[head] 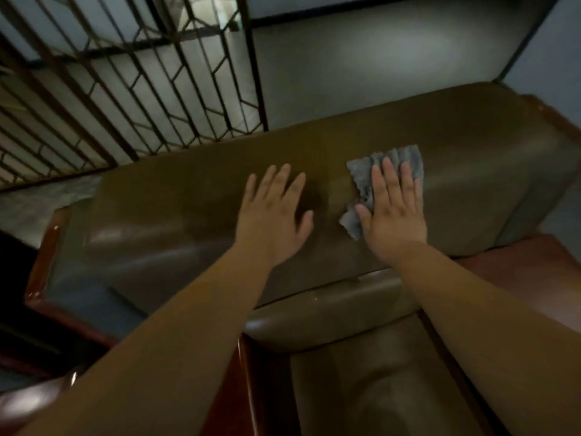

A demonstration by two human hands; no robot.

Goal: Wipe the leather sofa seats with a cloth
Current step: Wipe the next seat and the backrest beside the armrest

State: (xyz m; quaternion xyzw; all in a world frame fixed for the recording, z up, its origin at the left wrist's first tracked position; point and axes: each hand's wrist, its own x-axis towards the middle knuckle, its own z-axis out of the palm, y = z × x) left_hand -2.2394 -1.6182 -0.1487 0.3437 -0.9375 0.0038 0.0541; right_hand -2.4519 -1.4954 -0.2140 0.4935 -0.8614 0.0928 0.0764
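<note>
Head view looks down on your two hands spread over the olive-brown leather sofa (471,171), whose smooth, slightly glossy cushion catches pale streaks of light near its left end. Your cloth (390,165) is grey, soft and crumpled, bunched into folds; it lies on the cushion's upper surface right of centre, with one corner poking out below your thumb and its ruffled far edge showing past your fingertips. Reddish-brown polished wood trim (47,256) borders the sofa at its left end and again at the right. Past the far edge of the cushion you have a pale wall on the right and a dark metal window grille (132,89) on the left. Bare leather stretches to the right of the cloth and to the left of your other hand, and a second leather cushion (361,388) sits lower, close to you. Your right hand (393,212) lies flat with straight fingers pressing on the cloth. Your left hand (276,215) is spread open, fingers straight and slightly apart, on or just above the bare leather just beside the cloth, holding nothing.
</note>
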